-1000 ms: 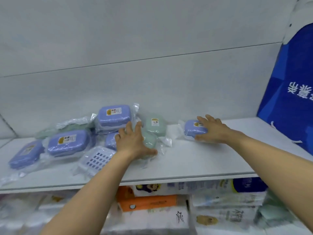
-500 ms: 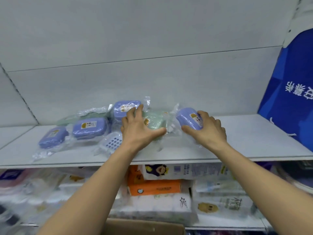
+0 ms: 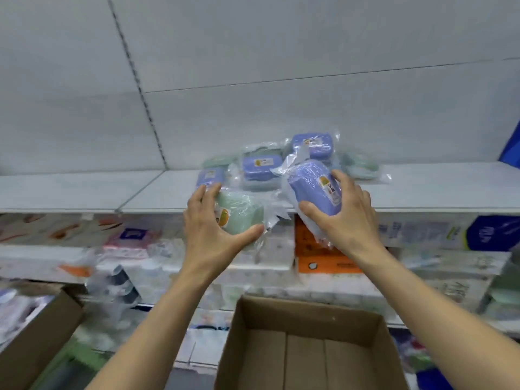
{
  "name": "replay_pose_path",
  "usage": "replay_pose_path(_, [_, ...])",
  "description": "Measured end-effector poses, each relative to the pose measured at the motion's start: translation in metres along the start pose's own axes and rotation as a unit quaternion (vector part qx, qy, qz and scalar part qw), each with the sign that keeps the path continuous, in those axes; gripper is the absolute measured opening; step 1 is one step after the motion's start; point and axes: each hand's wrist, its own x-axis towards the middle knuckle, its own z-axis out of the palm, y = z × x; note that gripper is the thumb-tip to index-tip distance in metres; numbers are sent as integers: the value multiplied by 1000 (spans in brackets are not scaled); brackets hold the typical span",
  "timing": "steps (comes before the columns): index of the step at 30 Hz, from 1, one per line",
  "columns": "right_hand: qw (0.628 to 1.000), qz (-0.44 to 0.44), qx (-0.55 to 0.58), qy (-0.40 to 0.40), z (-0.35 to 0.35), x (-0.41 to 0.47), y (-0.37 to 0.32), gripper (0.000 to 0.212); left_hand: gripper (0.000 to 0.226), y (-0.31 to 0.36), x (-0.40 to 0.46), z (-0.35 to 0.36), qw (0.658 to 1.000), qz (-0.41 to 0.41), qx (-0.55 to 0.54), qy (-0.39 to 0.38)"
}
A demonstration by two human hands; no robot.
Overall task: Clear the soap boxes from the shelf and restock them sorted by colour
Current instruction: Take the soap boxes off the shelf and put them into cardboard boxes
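Note:
My left hand [image 3: 209, 235] grips a pale green soap box [image 3: 239, 211] in clear wrap, lifted just off the front edge of the white shelf [image 3: 422, 190]. My right hand [image 3: 344, 218] grips a purple soap box [image 3: 313, 187], also wrapped, held tilted in front of the shelf edge. Behind them on the shelf lies a pile of wrapped boxes: purple ones [image 3: 261, 166] [image 3: 312, 144] [image 3: 209, 175] and green ones [image 3: 361, 164] [image 3: 222, 160].
An open brown cardboard box [image 3: 304, 347] stands below my hands. Another carton [image 3: 33, 342] sits at the lower left. Lower shelves hold packaged goods, among them an orange pack [image 3: 326, 261]. A blue banner [image 3: 510, 147] hangs at the far right.
Both hands have lifted their boxes off the shelf and pulled them toward me. The view has dropped back, so the open cardboard box below has come into sight.

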Motion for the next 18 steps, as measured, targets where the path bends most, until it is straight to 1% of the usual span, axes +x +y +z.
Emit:
replay_pose_path(3, [999,-29,10,-36,52,-38,-50,80,114,-53,-29,-60,998,-43,38,18])
replay_pose_path(9, [993,-42,44,-103,154,-99,-136,78,109,-150,-68,-166,990,-101,90,43])
replay_pose_path(15, [982,-62,52,-172,244,-118,-208,81,114,-227,-79,-239,976,-166,121,72])
replay_pose_path(18, [974,-77,53,-205,290,-120,-240,78,116,-269,-79,-269,968,-198,130,87])
